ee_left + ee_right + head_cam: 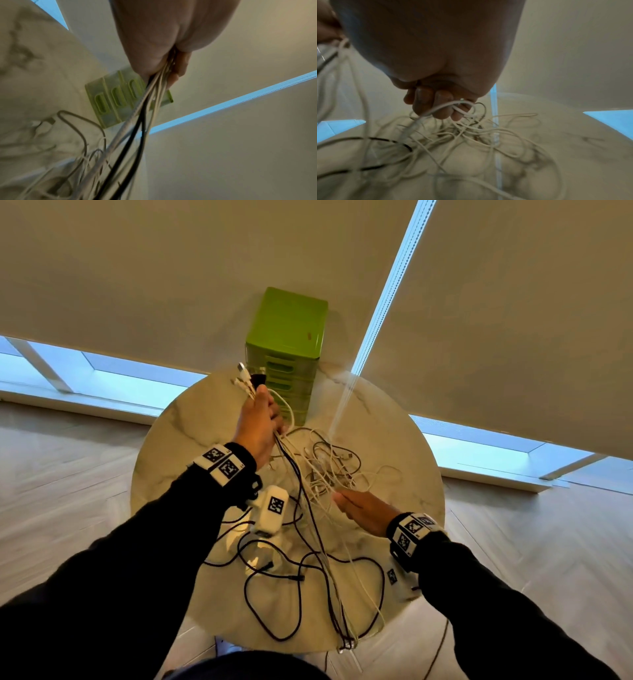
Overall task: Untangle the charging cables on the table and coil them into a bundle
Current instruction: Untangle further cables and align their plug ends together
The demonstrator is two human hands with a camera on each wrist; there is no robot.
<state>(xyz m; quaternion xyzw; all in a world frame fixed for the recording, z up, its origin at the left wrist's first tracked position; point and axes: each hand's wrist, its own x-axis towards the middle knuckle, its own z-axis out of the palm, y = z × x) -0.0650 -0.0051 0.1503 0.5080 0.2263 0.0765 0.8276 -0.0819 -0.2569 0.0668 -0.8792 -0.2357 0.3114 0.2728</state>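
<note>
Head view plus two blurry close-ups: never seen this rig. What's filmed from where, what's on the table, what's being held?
No robot here: a person works with bare hands, wearing three cameras. The wide picture comes from the head, looking down. The close-ups come from each wrist, looking along the hand.

The left hand is raised and grips a bunch of charging cables, white and black, with their plugs sticking out above the fist. The right hand is lower, its fingers hooked into a white cable loop of the tangle.

On the round marble table lie the remaining tangled cables and a green drawer unit at the far edge. The tagged white blocks at the wrists look like the wrist cameras.
</note>
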